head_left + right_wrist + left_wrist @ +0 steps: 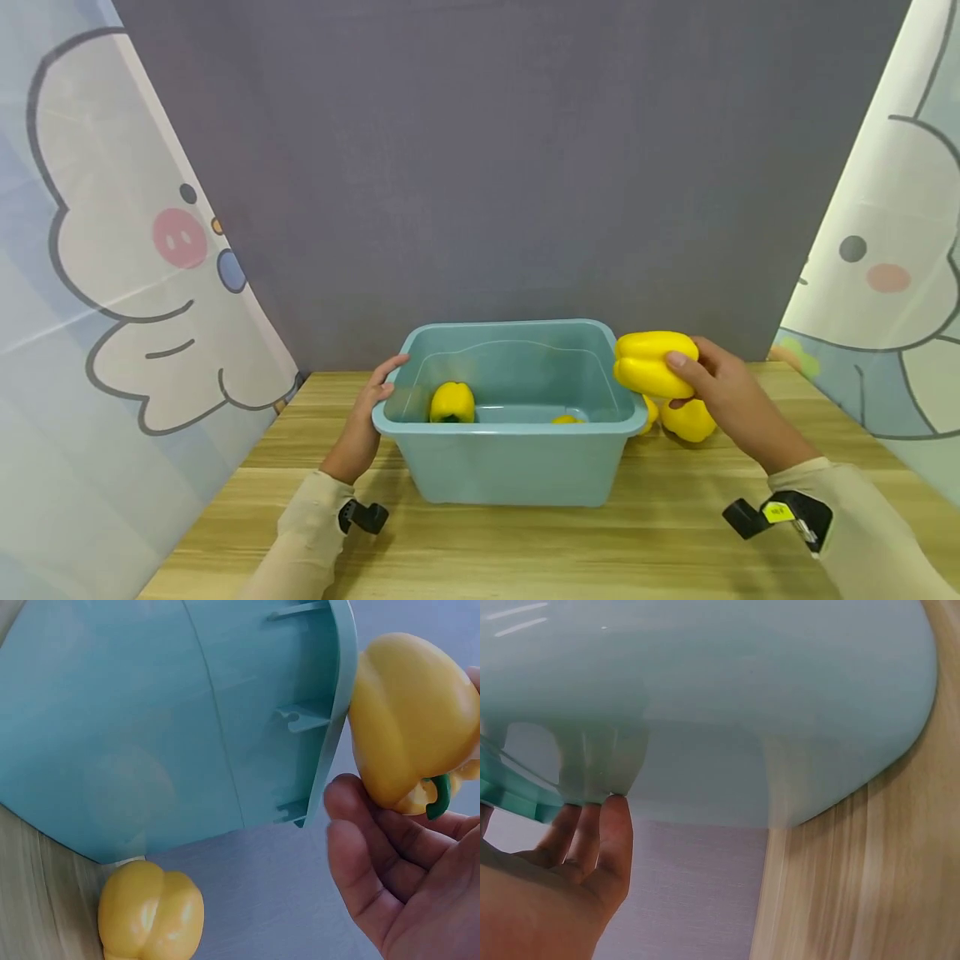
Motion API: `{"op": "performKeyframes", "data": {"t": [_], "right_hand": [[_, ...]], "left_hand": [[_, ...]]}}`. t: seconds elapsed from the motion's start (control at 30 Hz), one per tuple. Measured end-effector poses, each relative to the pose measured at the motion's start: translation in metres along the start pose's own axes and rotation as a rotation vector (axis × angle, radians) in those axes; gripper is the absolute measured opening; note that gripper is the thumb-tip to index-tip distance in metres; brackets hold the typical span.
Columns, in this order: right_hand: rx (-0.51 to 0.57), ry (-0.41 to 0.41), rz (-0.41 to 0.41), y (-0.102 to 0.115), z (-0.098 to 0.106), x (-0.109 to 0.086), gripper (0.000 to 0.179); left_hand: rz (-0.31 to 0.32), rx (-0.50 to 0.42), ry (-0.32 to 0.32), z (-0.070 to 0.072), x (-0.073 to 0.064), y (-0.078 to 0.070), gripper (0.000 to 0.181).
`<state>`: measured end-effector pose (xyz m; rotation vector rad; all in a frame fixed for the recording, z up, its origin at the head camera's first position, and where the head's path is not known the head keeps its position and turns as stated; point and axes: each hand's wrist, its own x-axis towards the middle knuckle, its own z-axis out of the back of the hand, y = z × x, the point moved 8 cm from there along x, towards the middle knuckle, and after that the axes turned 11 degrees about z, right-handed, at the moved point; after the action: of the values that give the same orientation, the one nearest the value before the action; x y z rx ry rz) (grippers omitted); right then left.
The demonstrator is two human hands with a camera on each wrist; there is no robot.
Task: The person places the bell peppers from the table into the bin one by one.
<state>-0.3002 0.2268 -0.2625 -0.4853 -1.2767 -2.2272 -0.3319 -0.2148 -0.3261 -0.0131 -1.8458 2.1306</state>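
Note:
A blue-green plastic bin (510, 467) stands on the table. My left hand (367, 417) holds its left rim, with fingertips (616, 814) against the outer wall in the left wrist view. Just above the bin's right rim, my right hand (723, 392) grips a yellow bell pepper (652, 364) lying sideways. The right wrist view shows this pepper's green stem (439, 799) pointing back toward the palm. Inside the bin, one yellow pepper (452, 402) sits at the left, and the top of another (567, 419) peeks over the front rim.
Right of the bin, a yellow pepper (688, 422) rests on the wooden table (480, 550), and another (649, 415) is partly hidden behind the bin's corner. A grey panel (480, 167) rises behind. Cartoon-printed curtains (112, 250) flank both sides.

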Motion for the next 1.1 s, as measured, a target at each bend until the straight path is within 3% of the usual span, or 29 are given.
{"op": "performKeyframes", "data": {"t": [0.37,0.87,1.1], "right_hand": [[-0.146,0.081,-0.034,0.007,0.0,0.02,0.057],[-0.203,0.127,-0.084,0.007,0.0,0.029,0.067],[-0.288,0.152,-0.083,0.008,0.003,0.037,0.071]], "left_hand": [[-0.005,0.01,0.001,-0.001,0.0,0.003,0.055],[0.0,-0.013,0.009,-0.003,0.001,0.002,0.056],[-0.007,-0.025,0.013,-0.001,0.001,0.001,0.057]]}}
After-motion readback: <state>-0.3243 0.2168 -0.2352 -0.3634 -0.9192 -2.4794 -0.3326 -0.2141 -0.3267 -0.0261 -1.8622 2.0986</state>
